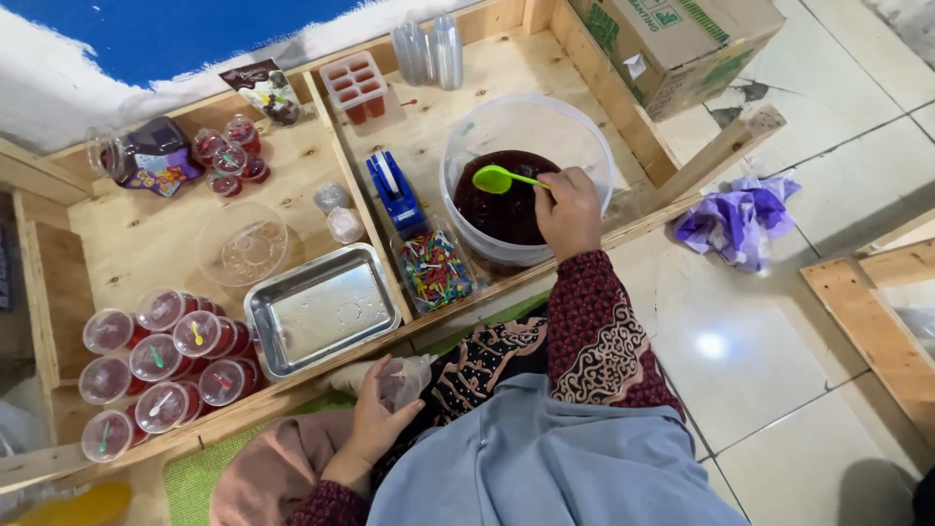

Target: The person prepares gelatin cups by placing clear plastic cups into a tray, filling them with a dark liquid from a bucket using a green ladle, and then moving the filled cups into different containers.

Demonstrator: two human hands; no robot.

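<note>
**Green spoon over the tub, clear cup in the lap**

Right hand [568,209] closed around the handle of a green spoon [497,179], fingers curled tight, the spoon's bowl held just above the dark red jelly inside a large clear plastic tub [467,131]. Left hand [375,419] down by the lap, fingers wrapped round a small clear plastic cup [402,380], tilted toward the body; whether anything lies inside, impossible to tell.

Tub standing in the right compartment of a shallow wooden tray [127,229], just beside a blue tape dispenser [394,190] and a clear box of small coloured spoons [433,270]. Behind them, a pink mould tray [355,86] with red filling and a stack of empty clear cups [429,49].

In the left compartment, an empty steel pan [321,310] near the front edge, a clear round lid [242,244] behind it, and a cluster of lidded cups of red jelly [156,365] at the left, each topped with a small spoon. Further back, more filled cups [229,156] next to a dark jug [146,154].

On the tiled floor to the right, a crumpled purple plastic bag [735,219] and a cardboard box [672,39].
</note>
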